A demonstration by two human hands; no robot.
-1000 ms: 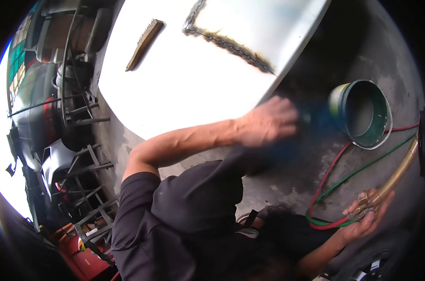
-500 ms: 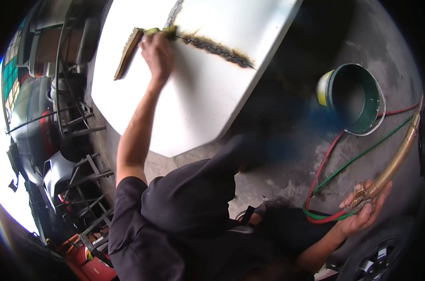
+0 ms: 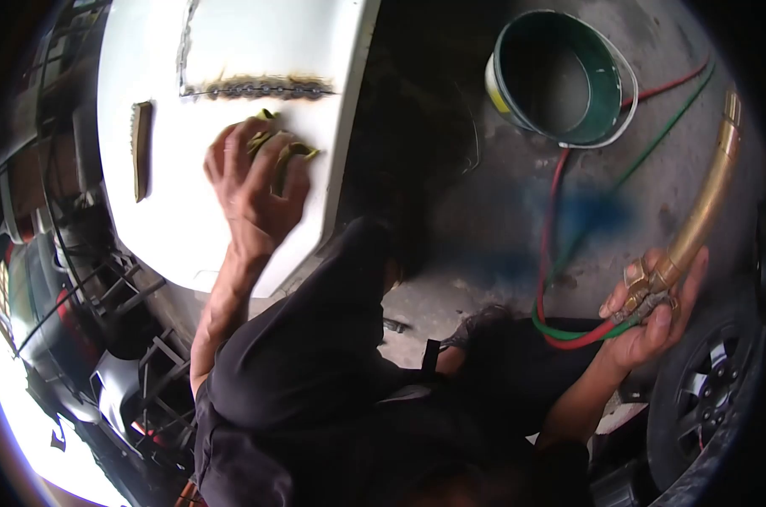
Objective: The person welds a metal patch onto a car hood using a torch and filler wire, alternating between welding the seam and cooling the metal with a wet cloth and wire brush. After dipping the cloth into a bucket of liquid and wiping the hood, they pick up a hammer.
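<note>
So my left hand just slid the yellow-green cloth away from the brush side, and now it's on the white panel, just to the near side of the scorched seam. I'd say that puts the rag in wiping reach of the seam's right half. Fingers are bent and a bit spread, bunching the cloth under them. It's too crumpled to have a real long axis; one corner pokes out to the right.

Over on the right, well apart from the panel, my right hand is palm up, fingers curled round the valve end of the brass torch. Its long axis runs near to far, free end pointing far and a bit right. Red hose and green hose trail off the near end.
</note>
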